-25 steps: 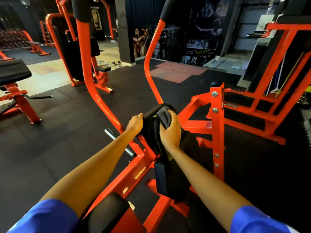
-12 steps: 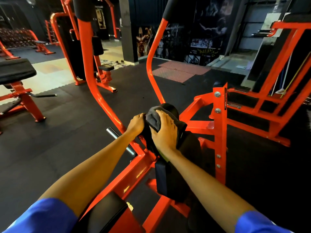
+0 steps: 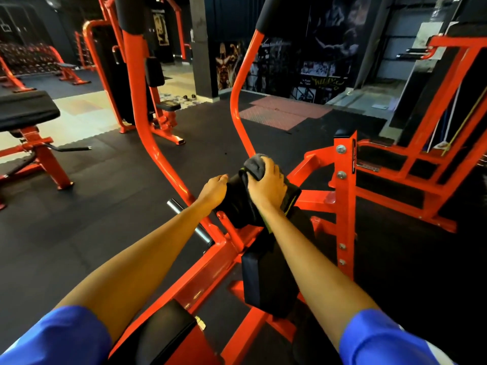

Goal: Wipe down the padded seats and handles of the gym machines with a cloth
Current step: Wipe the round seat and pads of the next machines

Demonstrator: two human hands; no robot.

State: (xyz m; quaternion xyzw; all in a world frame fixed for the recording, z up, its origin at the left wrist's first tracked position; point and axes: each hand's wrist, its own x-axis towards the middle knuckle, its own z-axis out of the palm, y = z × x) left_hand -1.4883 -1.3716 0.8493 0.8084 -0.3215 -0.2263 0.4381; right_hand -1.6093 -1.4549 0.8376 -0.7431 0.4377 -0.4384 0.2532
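Black rubber matting [image 3: 105,206] is laid over the gym floor, and orange-red steel machines are seen on every side, backed by dark, mural-painted walls. At the centre, one orange frame [image 3: 345,206] carries a long black pad [image 3: 266,280]. The pad's long axis is set running away from the viewer and upward, with its lower end nearest and its top end pointed toward the far wall. The top end is covered by a dark grey cloth [image 3: 254,164], part of which is draped down the pad's right side, where a yellow edge is shown. The cloth is bunched and clasped under the curled fingers [image 3: 274,169] of the right hand [image 3: 267,188], which is pressed onto the pad's top. The pad's left edge is gripped by the left hand [image 3: 214,189], whose fingers are wrapped round it. Compared with half a second earlier, the right hand and cloth are found farther up over the pad's top, level with the left hand, whose grip is unchanged.
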